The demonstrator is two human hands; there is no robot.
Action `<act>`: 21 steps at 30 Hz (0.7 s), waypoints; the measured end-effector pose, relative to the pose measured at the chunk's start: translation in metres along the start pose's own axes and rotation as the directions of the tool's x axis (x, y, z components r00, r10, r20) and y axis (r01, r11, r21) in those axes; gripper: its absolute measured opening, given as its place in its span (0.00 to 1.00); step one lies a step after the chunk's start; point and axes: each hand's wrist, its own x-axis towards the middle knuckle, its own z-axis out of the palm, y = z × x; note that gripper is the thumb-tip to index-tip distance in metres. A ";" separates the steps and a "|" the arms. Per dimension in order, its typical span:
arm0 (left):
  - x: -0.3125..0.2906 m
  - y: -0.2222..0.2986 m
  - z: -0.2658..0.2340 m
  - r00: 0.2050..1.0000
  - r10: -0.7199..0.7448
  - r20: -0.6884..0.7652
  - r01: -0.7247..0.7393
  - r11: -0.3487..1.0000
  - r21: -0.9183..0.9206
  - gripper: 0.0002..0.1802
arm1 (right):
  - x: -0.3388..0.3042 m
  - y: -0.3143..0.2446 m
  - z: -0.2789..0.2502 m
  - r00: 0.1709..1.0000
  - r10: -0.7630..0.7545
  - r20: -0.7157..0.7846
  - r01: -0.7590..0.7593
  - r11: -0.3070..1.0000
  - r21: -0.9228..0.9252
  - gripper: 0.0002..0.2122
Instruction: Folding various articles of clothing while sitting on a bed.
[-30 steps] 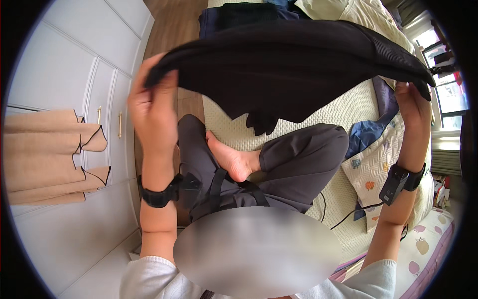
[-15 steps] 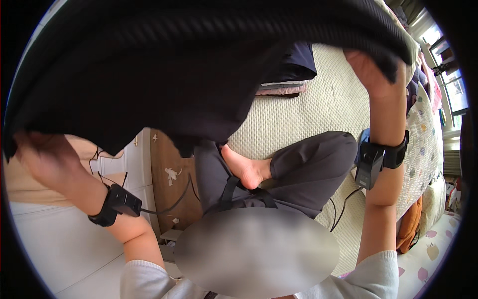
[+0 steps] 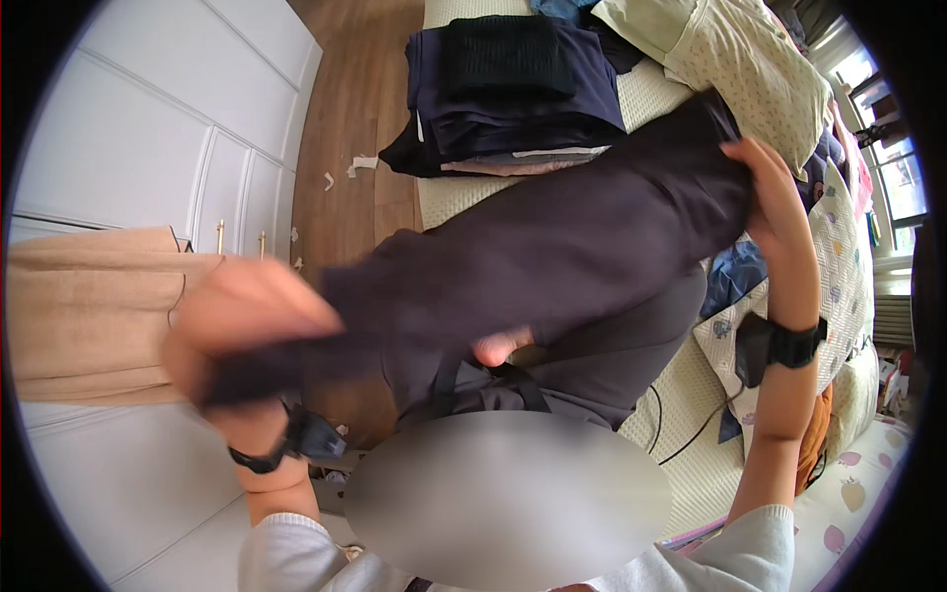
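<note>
A dark, nearly black garment [image 3: 552, 247] is stretched slantwise over my crossed legs, folded into a long band. My left hand [image 3: 247, 311], smeared by motion, grips its lower left end. At the upper right end, my right hand [image 3: 774, 192] is closed on the cloth, the thumb lying on top. What kind of garment it is cannot be made out. Beyond it, a stack of folded dark clothes [image 3: 513, 118] rests on the bed, with a ribbed black piece [image 3: 508, 59] on top and paler layers at its bottom.
I sit on a bed with a cream textured cover [image 3: 681, 400]. White cabinets [image 3: 148, 128] stand at the left, with a tan cloth [image 3: 89, 306] hanging there. White scraps [image 3: 362, 166] lie on the wooden floor [image 3: 340, 94]. Other clothes and a patterned pale cloth [image 3: 735, 74] lie at the right.
The garment has come down from a raised, spread position to a narrower band over my lap. My left hand has moved inward, and the stack of clothes now shows.
</note>
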 end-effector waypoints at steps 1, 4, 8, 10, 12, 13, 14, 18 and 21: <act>-0.005 0.001 0.018 0.985 -0.048 0.165 0.055 0.998 -0.039 0.14 | -0.004 0.007 -0.011 0.996 0.037 -0.082 -0.040 0.999 -0.037 0.04; -0.026 -0.005 0.068 0.811 -0.082 0.579 0.194 0.972 -0.134 0.13 | -0.022 0.034 -0.065 0.967 -0.007 -0.254 -0.061 0.964 -0.261 0.09; -0.082 -0.035 0.140 0.643 0.060 0.764 0.201 0.949 -0.244 0.15 | -0.046 0.085 -0.147 0.958 -0.104 -0.266 -0.057 0.844 -0.533 0.13; -0.097 -0.044 0.173 0.593 0.074 0.802 0.262 0.924 -0.280 0.12 | -0.057 0.107 -0.178 0.951 -0.075 -0.299 -0.111 0.822 -0.559 0.14; -0.115 -0.048 0.205 0.394 0.045 0.918 0.380 0.902 -0.206 0.14 | -0.063 0.123 -0.210 0.943 0.028 -0.331 -0.228 0.779 -0.584 0.17; -0.118 -0.049 0.213 0.281 0.034 0.959 0.407 0.901 -0.150 0.15 | -0.067 0.129 -0.211 0.942 0.031 -0.334 -0.233 0.777 -0.585 0.17; -0.122 -0.054 0.214 0.281 0.035 0.959 0.409 0.900 -0.153 0.15 | -0.070 0.133 -0.212 0.948 0.002 -0.319 -0.207 0.764 -0.611 0.15; -0.125 -0.099 0.202 0.119 -0.155 0.981 0.455 0.886 0.086 0.16 | -0.074 0.159 -0.218 0.954 -0.088 -0.287 -0.147 0.696 -0.703 0.11; -0.134 -0.169 0.158 0.506 -0.551 0.664 0.358 0.834 0.420 0.16 | -0.071 0.178 -0.229 0.947 -0.136 -0.292 -0.124 0.681 -0.721 0.09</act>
